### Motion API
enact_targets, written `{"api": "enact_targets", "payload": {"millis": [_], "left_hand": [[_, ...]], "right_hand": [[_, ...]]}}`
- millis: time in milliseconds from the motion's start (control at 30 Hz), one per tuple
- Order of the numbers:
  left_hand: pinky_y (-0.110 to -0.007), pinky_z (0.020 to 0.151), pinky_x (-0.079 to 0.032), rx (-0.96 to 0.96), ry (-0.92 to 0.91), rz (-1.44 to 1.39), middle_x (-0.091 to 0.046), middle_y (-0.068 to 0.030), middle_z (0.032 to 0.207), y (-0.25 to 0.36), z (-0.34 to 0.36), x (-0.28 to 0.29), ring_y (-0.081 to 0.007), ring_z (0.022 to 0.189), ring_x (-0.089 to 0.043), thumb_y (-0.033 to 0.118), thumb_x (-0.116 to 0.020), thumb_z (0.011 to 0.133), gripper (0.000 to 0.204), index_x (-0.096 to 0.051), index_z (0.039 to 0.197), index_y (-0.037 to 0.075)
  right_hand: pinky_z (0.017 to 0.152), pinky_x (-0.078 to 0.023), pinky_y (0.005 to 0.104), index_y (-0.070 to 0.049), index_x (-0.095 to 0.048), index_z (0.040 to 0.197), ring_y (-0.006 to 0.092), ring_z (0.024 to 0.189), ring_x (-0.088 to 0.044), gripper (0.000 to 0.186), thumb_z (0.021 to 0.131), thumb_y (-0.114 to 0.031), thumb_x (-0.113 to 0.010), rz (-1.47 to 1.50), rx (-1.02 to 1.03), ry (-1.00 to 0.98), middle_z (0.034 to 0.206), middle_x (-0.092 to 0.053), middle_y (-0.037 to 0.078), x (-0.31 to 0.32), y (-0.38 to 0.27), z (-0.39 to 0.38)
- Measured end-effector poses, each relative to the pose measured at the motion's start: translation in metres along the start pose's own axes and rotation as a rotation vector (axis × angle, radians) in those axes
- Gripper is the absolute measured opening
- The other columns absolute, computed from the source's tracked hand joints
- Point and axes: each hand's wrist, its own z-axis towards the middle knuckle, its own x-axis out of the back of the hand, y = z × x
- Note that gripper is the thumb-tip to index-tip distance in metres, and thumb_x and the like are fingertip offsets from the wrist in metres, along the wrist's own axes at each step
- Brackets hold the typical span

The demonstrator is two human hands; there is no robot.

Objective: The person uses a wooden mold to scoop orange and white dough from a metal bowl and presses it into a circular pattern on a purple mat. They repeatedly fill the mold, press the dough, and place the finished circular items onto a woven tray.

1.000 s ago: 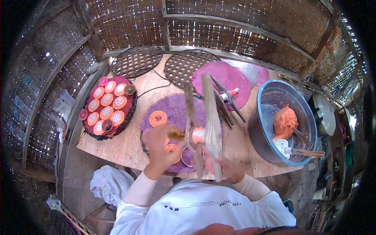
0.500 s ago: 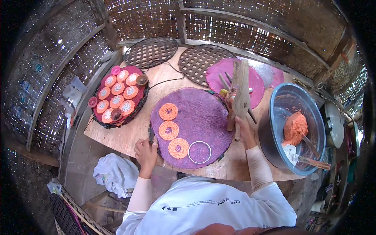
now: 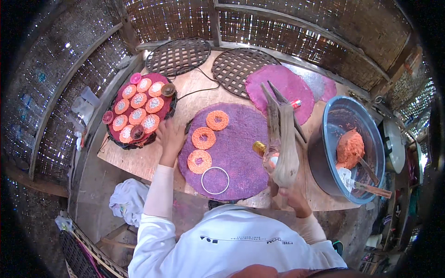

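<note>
A round purple cloth-covered tray (image 3: 241, 153) lies before me on the table. Several lacy orange rings of dough (image 3: 203, 138) sit along its left side, beside a thin white hoop (image 3: 215, 180). My left hand (image 3: 170, 136) is at the tray's left edge, fingers apart; whether they touch the rim I cannot tell. My right hand (image 3: 295, 200) closes around the near end of a two-armed wooden press (image 3: 287, 153), which stands over the tray's right side. A gold-coloured cylinder (image 3: 258, 148) shows beside the press. Part of the right hand's grip is hidden.
At left, a maroon round tray (image 3: 155, 81) bears several orange rings with white centres and small cups. Dark lattice trays (image 3: 178, 56) and a purple cloth round (image 3: 278, 85) lie behind. A blue basin (image 3: 330, 139) at right holds orange dough and a wooden-handled tool.
The purple tray has turned clockwise, carrying the orange rings away and the hoop leftward. My left hand moved up along its left edge; my right hand and the press came nearer me.
</note>
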Motion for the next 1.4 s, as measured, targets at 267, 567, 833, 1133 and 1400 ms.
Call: {"api": "enact_targets", "payload": {"millis": [267,567,833,1133,1400], "left_hand": [[-0.029,0.09,-0.037,-0.297,-0.315,-1.711,-0.046,-0.0079,0.119,0.15,-0.024,0.117,-0.0207,0.116,-0.041,0.055,-0.036,0.087,0.07,-0.034,0.131,0.001],[-0.047,0.078,-0.048,-0.51,-0.969,-2.483,-0.048,-0.0057,0.092,0.065,-0.014,0.077,-0.0334,0.102,-0.05,0.063,-0.039,0.082,0.067,-0.048,0.115,0.006],[-0.043,0.081,-0.04,-0.263,-0.842,-2.639,-0.049,-0.004,0.078,0.021,-0.043,0.047,-0.0261,0.087,-0.047,0.053,-0.039,0.086,0.046,-0.055,0.086,0.01],[-0.036,0.07,-0.039,-0.187,-0.729,-2.508,-0.05,0.002,0.059,0.0,-0.046,0.038,-0.0194,0.067,-0.049,0.048,-0.037,0.087,0.04,-0.052,0.07,0.014],[-0.037,0.069,-0.041,0.188,-0.582,-2.606,-0.053,0.0005,0.06,0.011,-0.067,0.03,-0.021,0.067,-0.051,0.043,-0.036,0.089,0.038,-0.052,0.07,0.014]], "right_hand": [[0.084,-0.041,0.0272,0.003,-0.045,0.118,0.0136,0.094,-0.051,0.053,0.075,-0.021,-0.066,-0.062,-0.346,-0.441,0.104,-0.054,0.007,-0.052,-0.11,0.035],[0.073,-0.041,0.0263,0.001,-0.048,0.116,0.0129,0.082,-0.051,0.07,0.086,-0.061,-0.035,-0.152,-0.671,-0.696,0.095,-0.055,0.006,-0.05,-0.092,0.091],[0.067,-0.043,0.0291,0.002,-0.059,0.1,0.0159,0.076,-0.054,0.069,0.085,-0.062,-0.035,-0.553,-0.738,-0.778,0.083,-0.058,0.009,-0.057,-0.066,0.112],[0.063,-0.044,0.0349,0.006,-0.06,0.097,0.0186,0.069,-0.055,0.073,0.083,-0.062,-0.038,-0.905,-0.51,-0.675,0.071,-0.059,0.012,-0.081,-0.063,0.109],[0.054,-0.042,0.0331,0.005,-0.064,0.078,0.0151,0.059,-0.052,0.076,0.078,-0.068,-0.041,-0.917,-0.618,-0.6,0.061,-0.057,0.008,-0.074,-0.08,0.103]]}}
